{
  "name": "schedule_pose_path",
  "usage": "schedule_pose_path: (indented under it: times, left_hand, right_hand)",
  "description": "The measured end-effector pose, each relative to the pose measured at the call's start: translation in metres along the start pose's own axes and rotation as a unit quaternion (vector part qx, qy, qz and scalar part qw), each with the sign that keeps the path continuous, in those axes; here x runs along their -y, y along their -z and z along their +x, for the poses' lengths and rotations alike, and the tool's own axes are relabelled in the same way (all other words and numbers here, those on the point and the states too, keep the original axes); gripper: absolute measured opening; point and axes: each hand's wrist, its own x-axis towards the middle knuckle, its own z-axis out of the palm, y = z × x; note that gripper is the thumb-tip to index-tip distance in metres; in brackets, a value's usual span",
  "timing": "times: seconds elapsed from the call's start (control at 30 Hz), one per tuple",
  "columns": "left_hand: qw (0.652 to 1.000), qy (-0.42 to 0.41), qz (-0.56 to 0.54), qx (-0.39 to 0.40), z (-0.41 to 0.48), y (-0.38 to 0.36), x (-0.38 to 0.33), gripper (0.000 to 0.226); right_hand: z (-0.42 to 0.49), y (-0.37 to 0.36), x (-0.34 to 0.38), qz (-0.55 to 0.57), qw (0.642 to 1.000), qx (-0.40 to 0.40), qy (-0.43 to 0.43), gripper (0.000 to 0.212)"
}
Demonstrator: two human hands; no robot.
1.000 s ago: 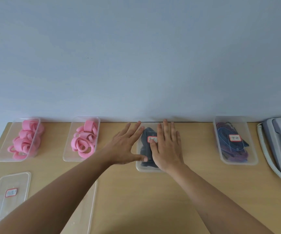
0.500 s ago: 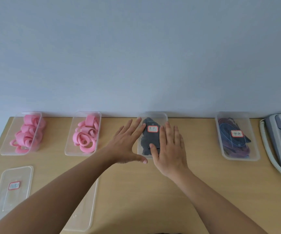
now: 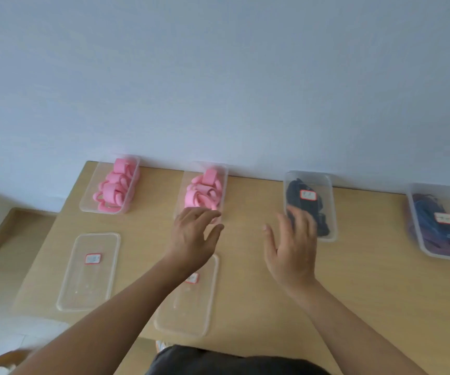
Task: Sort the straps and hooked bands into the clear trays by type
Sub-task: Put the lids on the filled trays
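Along the far edge of the tabletop (image 3: pixel 248 282) the second pink-band tray (image 3: pixel 225 185) stands uncovered, and with my left hand (image 3: pixel 192 239) and right hand (image 3: pixel 290 250) both open and empty, I should lift the lid (image 3: pixel 188 307) by the near edge and seat it squarely.

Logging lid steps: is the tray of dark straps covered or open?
Covered: a clear lid with a red-edged label lies flat on the tray, above the dark straps.

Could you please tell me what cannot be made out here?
Head view:
- Labels on the dark-strap tray and near-left lid: too small and blurred to read.
- Second lid's label: partly hidden by the left forearm.
- Blue-strap tray: motion-blurred, cut by the right edge.
- Dark straps' near end: behind the right hand.
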Motion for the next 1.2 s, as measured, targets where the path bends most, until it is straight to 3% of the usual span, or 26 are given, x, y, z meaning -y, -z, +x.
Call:
schedule_pose_path:
  times: [0.13,0.27,0.33,0.47,0.63,0.87,1.07,1.2]
  left_hand:
    - [0.993,0.115,-0.029,-0.008,-0.021,0.047,0.050,0.015]
    - [0.985,0.159,-0.043,0.041,-0.047,0.079,0.100,0.016]
    - [0.979,0.168,-0.071,0.087,-0.056,0.089,0.117,0.016]
    - [0.950,0.226,-0.149,0.155,-0.066,0.109,0.137,0.015]
    - [0.918,0.288,-0.203,0.182,-0.051,0.119,0.148,0.013]
    - [0.858,0.330,-0.332,0.214,0.001,0.112,0.133,0.011]
    - [0.827,0.359,-0.343,0.264,0.048,0.086,0.122,0.035]
    - [0.807,0.392,-0.360,0.255,0.078,0.060,0.112,0.036]
  right_hand:
    - [-0.049,-0.025,0.095,0.001,0.990,0.139,-0.030,0.045]
    - [-0.087,-0.048,0.169,-0.076,0.930,0.344,-0.102,0.079]
    - [-0.103,-0.061,0.192,-0.105,0.911,0.384,-0.111,0.091]
    - [-0.118,-0.067,0.220,-0.123,0.913,0.371,-0.115,0.084]
    - [-0.106,-0.055,0.242,-0.099,0.941,0.310,-0.090,0.076]
    - [0.007,-0.055,0.212,-0.126,0.966,0.213,-0.075,0.072]
    - [0.072,-0.084,0.193,-0.142,0.957,0.238,-0.084,0.076]
    - [0.086,-0.102,0.182,-0.136,0.948,0.274,-0.085,0.087]
